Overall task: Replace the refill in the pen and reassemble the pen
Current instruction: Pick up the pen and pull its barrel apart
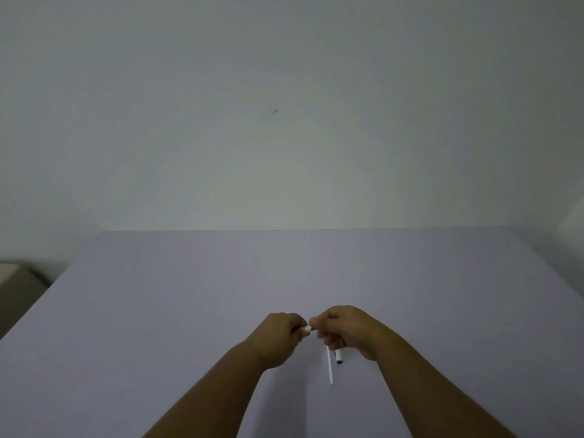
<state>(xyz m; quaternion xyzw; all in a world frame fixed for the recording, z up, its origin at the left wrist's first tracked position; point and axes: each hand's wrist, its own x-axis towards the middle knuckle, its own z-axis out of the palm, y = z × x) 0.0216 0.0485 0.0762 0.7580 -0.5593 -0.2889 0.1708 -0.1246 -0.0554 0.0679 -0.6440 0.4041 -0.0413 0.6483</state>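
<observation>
My left hand (279, 338) and my right hand (344, 330) meet above the lilac table (189, 295), fingertips almost touching. Between them shows a small white pen part with a dark end (308, 328); both hands pinch it, and most of it is hidden in the fingers. Below my right hand a thin white refill (330, 366) lies on the table, pointing toward me. Right beside it lies a short white pen piece with a black end (339, 357), partly under my right hand.
The table's far edge meets a plain pale wall (284, 121). A dim floor corner (19, 286) shows past the table's left edge.
</observation>
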